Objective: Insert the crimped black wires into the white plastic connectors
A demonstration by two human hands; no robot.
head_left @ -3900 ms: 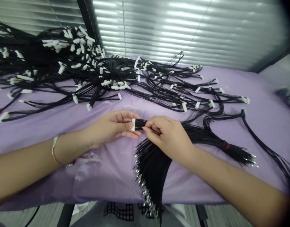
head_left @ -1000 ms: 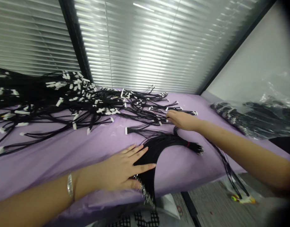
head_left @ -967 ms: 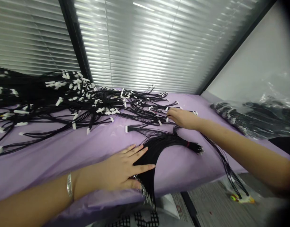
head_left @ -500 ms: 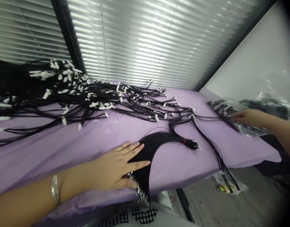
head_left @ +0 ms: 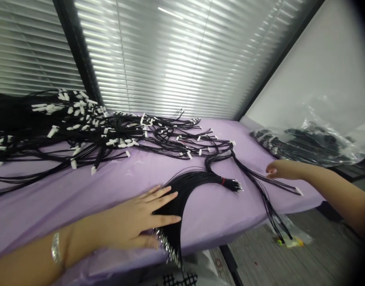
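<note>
My left hand (head_left: 141,216) lies flat with fingers spread on a fanned bundle of black wires (head_left: 173,202). Silvery ends of that bundle hang at the table's front edge, and a red tie (head_left: 222,181) binds its other end. On the right, my right hand (head_left: 286,169) has its fingers curled, fingertips at a thin strand of black wires (head_left: 279,183). A white connector (head_left: 299,191) ends this strand beyond the fingers. Another group of black wires (head_left: 267,202) droops over the front edge.
A large heap of black cables with white connectors (head_left: 81,115) covers the back left of the purple-covered table (head_left: 141,171). Clear plastic bags (head_left: 313,145) of dark cables lie at the back right. Blinds (head_left: 170,59) stand behind. A small bag (head_left: 292,240) is on the floor.
My right hand has moved left and toward the front edge, and the strand of wires now lies lower, its white connector in sight. My left hand stays on the bundle. The view has shifted slightly.
</note>
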